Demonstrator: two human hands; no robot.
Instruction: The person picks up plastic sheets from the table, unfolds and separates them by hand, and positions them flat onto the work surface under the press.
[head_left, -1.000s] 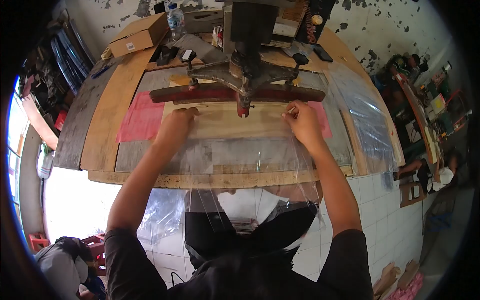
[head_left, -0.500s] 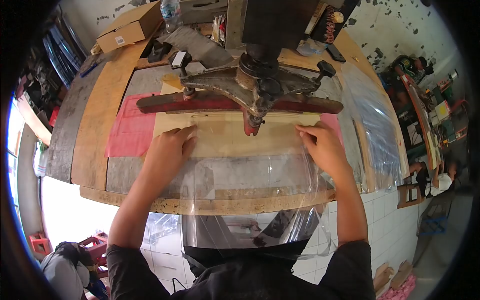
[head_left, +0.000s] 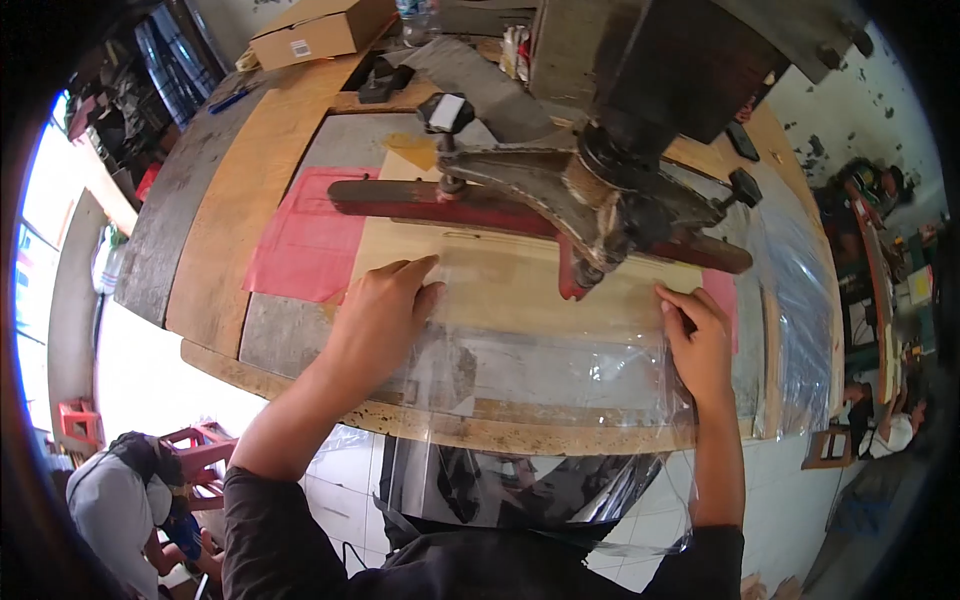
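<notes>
A clear plastic sheet [head_left: 560,385] lies over the front of the worktable and hangs down past its edge toward my body. My left hand [head_left: 385,310] pinches the sheet's far left corner between thumb and fingers. At the opposite corner, my right hand [head_left: 700,335] is closed on the same sheet with thumb and forefinger. Beneath its far edge is a pale yellow sheet [head_left: 510,295], with a pink sheet [head_left: 305,235] showing at the left. Just beyond my fingers, the long red-sided bar [head_left: 390,202] of a metal press [head_left: 620,190] spans the table.
A cardboard box [head_left: 318,35] and a plastic bottle [head_left: 418,22] stand at the back left. More clear plastic [head_left: 800,320] is stacked on the right side. A person [head_left: 120,510] sits low at the left, and other people are at a bench on the far right.
My view has turned and tilted, so the press and table appear farther right and slanted. Both hands still hold the plastic sheet at its far corners.
</notes>
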